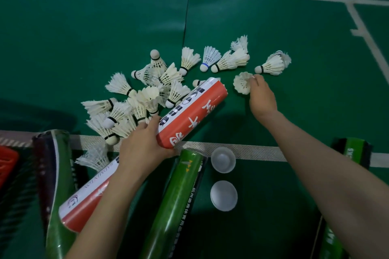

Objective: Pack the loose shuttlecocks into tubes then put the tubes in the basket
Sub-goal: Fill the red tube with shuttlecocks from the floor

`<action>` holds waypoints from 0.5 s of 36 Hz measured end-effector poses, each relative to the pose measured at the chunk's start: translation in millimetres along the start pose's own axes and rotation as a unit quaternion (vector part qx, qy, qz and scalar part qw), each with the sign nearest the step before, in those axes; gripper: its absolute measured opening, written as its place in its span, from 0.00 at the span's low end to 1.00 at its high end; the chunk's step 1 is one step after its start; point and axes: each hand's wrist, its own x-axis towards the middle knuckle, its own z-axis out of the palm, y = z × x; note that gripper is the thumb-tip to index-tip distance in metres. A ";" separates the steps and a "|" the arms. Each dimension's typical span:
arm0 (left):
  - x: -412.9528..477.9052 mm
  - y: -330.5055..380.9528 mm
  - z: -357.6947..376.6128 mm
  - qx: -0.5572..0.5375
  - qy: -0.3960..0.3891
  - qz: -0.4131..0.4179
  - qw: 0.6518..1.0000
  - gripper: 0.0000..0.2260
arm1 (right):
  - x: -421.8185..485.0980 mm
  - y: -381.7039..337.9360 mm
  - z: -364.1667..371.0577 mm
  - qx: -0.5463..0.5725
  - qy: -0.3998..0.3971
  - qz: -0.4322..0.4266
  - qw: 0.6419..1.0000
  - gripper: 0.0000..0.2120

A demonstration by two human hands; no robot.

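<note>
My left hand (pixel 142 143) grips the near end of a red and white tube (pixel 193 111), which slants up to the right with its open mouth by the shuttlecocks. Fingers of my right hand (pixel 262 96) pinch a white shuttlecock (pixel 242 83) just right of that mouth. Several loose white feather shuttlecocks (pixel 147 94) lie in a heap on the green floor, spreading left of the tube and in a row beyond it. A corner of the red basket (pixel 7 162) shows at the left edge.
A second red and white tube (pixel 88 197) lies under my left forearm. Green tubes (pixel 179 202) lie near me, with others at left (pixel 56 174) and right (pixel 355 151). Two clear caps (pixel 223 159) sit on the floor by the white court line (pixel 252 150).
</note>
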 end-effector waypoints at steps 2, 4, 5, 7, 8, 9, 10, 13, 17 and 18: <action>-0.4 2.2 0.1 0.005 0.000 0.004 1.000 0.42 | -4.4 -2.9 -6.6 0.074 0.037 0.011 0.996 0.19; -0.7 4.1 0.2 0.007 -0.001 0.006 1.000 0.42 | -11.5 -7.5 -15.3 0.154 0.066 0.040 0.985 0.16; -1.0 4.9 0.3 0.007 -0.002 0.007 1.000 0.42 | -16.3 -9.6 -19.4 0.202 0.071 0.056 0.975 0.14; -1.8 6.1 0.5 0.005 -0.002 0.010 1.000 0.43 | -27.4 -9.6 -23.7 0.298 0.074 0.072 0.949 0.09; -2.4 6.6 0.6 0.003 -0.001 0.013 1.000 0.43 | -33.5 -9.7 -26.5 0.346 0.070 0.081 0.932 0.08; -3.0 6.9 0.8 0.000 -0.001 0.015 1.000 0.43 | -39.0 -9.3 -28.8 0.389 0.068 0.095 0.914 0.10; -3.7 7.7 0.8 -0.003 -0.002 0.019 1.000 0.43 | -44.4 -8.0 -31.6 0.424 0.065 0.113 0.896 0.13; -5.7 11.2 0.1 -0.012 -0.010 0.034 0.999 0.43 | -56.5 -6.8 -42.5 0.526 0.056 0.137 0.838 0.14; -6.2 16.4 -0.2 -0.018 -0.029 0.049 0.998 0.45 | -63.0 -1.0 -50.1 0.532 0.076 0.131 0.833 0.15; -6.8 17.9 -0.2 -0.018 -0.031 0.054 0.998 0.45 | -62.7 2.9 -51.2 0.526 0.084 0.135 0.836 0.18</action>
